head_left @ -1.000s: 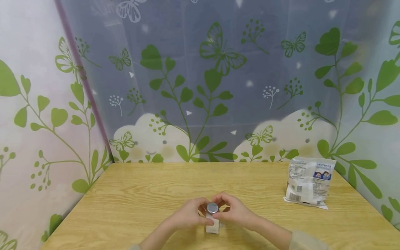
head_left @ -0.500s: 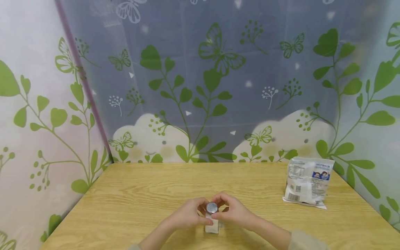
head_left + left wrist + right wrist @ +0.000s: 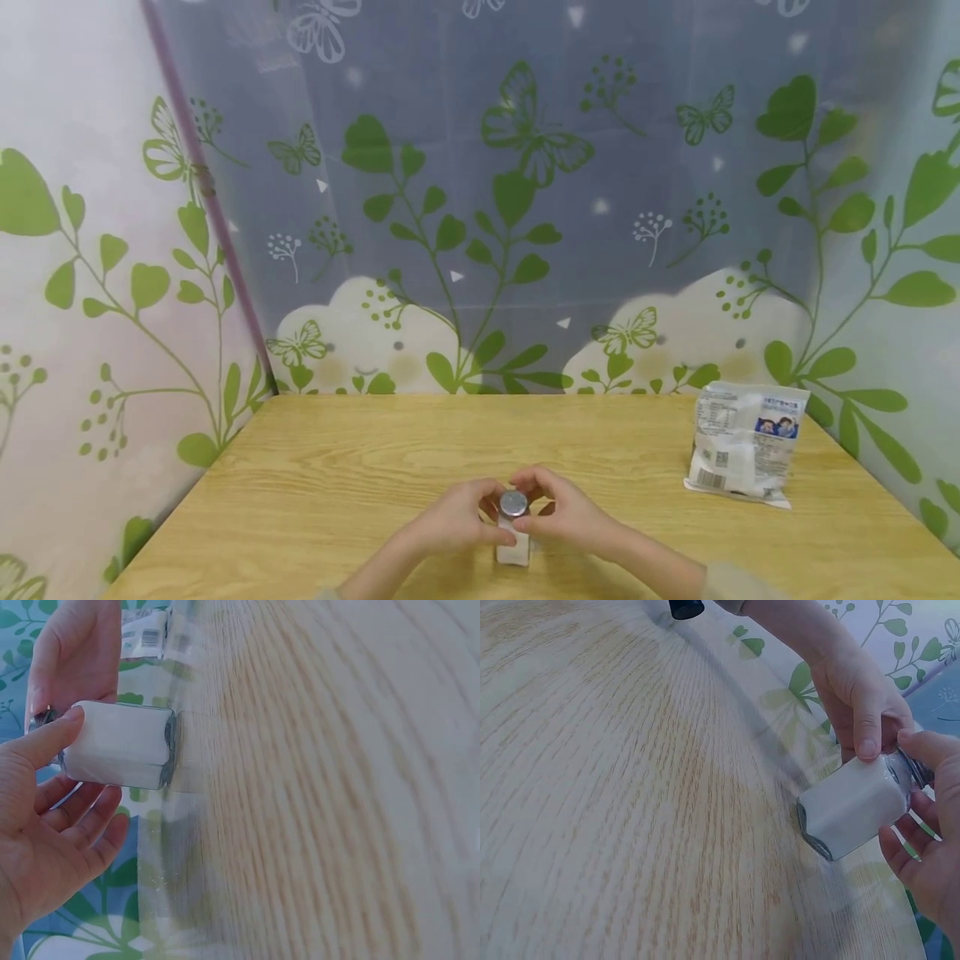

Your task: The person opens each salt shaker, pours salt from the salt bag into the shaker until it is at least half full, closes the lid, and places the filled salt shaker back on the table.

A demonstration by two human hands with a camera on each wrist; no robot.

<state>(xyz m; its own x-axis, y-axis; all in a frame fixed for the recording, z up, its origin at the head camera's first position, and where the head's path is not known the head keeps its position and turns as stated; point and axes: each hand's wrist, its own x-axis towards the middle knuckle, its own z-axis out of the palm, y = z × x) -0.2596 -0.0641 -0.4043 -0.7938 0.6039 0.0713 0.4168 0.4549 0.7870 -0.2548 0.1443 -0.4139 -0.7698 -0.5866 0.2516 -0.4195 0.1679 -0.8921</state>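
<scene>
A small clear glass shaker (image 3: 513,552), filled with white powder or grains, stands upright at the near middle of the table. Its round silver metal cap (image 3: 513,502) faces up toward the head view. My left hand (image 3: 455,518) holds the glass body from the left, thumb on its near face (image 3: 120,742). From the other side, my right hand (image 3: 567,515) pinches around the cap and neck with thumb and fingers. In the right wrist view, the right hand (image 3: 937,817) partly covers the cap, while the left thumb lies on the glass near the neck.
At the right rear of the wooden table (image 3: 360,458) stands a white printed packet (image 3: 744,443). Patterned curtains (image 3: 420,208) with leaves and butterflies hang behind and along both sides. A black object (image 3: 686,607) shows near the left forearm in the right wrist view.
The head view has tilted slightly, so everything sits a little lower in it. Both hands keep nearly the same hold on the shaker.
</scene>
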